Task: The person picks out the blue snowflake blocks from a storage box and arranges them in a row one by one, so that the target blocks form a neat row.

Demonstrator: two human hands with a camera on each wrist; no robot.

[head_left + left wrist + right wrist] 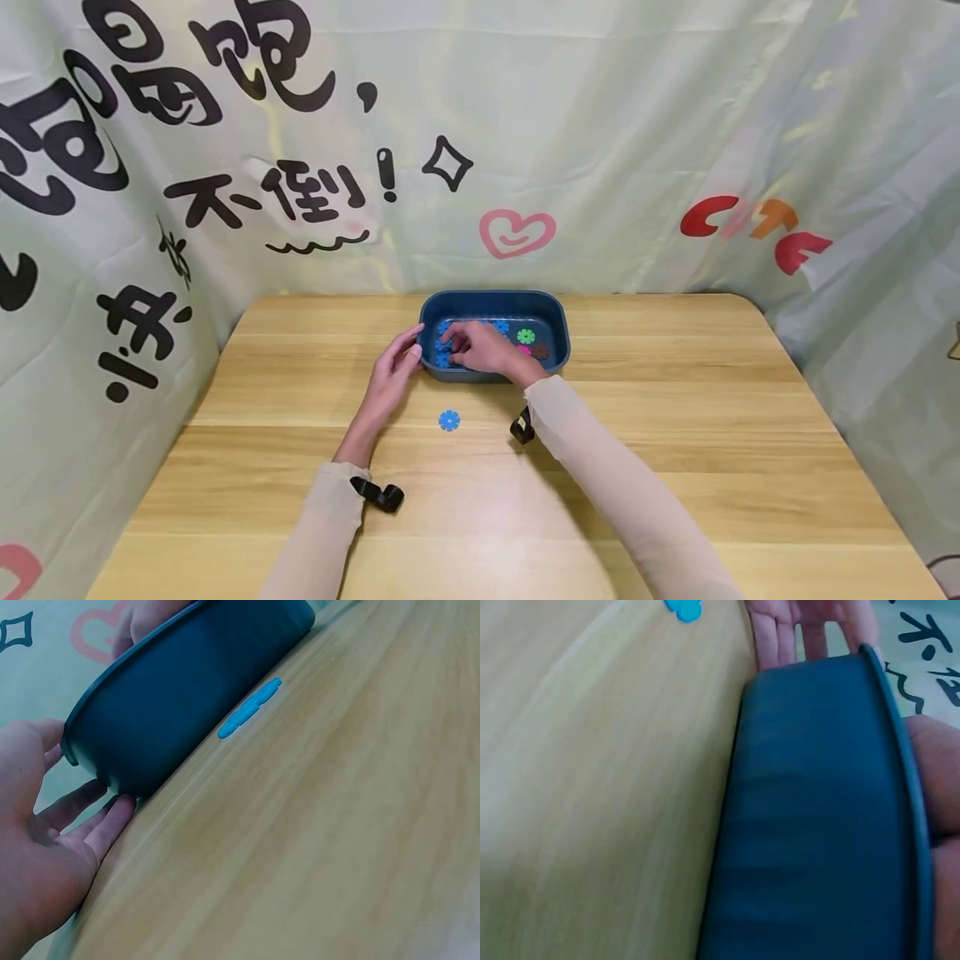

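Observation:
A dark blue rectangular plastic bin point(495, 377) stands on the table with several snowflake-shaped discs inside. Blue discs point(442, 360) lie at its left, and a green disc point(526, 336), a pink one and a brown disc point(541, 352) at its right. My left hand point(392, 371) touches the bin's left end, its fingers spread against the outer wall. Over the blue discs, inside the bin, is my right hand point(483, 346), its thumb and index finger apart and loosely bent. Its other fingertips are hidden. One blue disc point(449, 420) lies on the table before the bin.
The wooden table point(675, 417) carries the bin near its back edge. Behind and at both sides hangs a pale printed curtain point(615, 150). Each wrist wears a black camera mount, one by the left cuff point(382, 495), one by the right cuff point(522, 427).

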